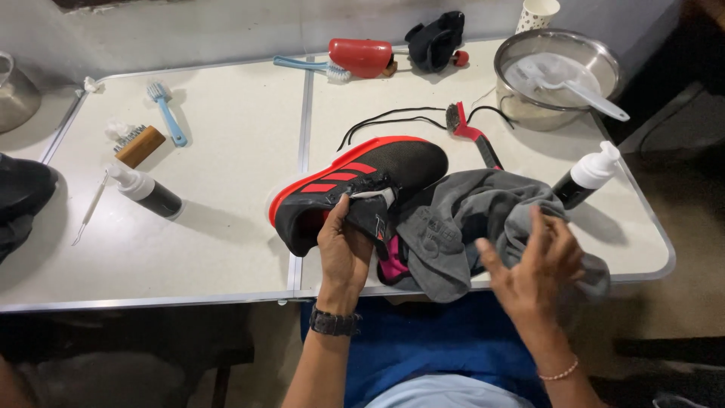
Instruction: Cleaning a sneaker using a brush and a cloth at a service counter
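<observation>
The left hand [343, 245] clasps the black-and-red shoe [355, 189] on the counter [226, 227] — the right hand [540, 261], fingers loose, rests on the grey cloth [468, 215].

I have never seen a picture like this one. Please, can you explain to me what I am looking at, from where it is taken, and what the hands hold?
There is one picture, taken by a camera worn on a person's head, looking down at that person's own two bare hands over a white folding table.

The left hand grips a black sneaker with a red sole, lying on its side, at the shoe's opening. The right hand, a little blurred, is on a grey cloth that lies beside the shoe.

Also on the table: loose black shoelaces, a red-handled wire brush, two pump bottles, a blue brush, a wooden brush, a red-backed scrub brush, a dark cloth, and a metal bowl with a white brush inside.
</observation>
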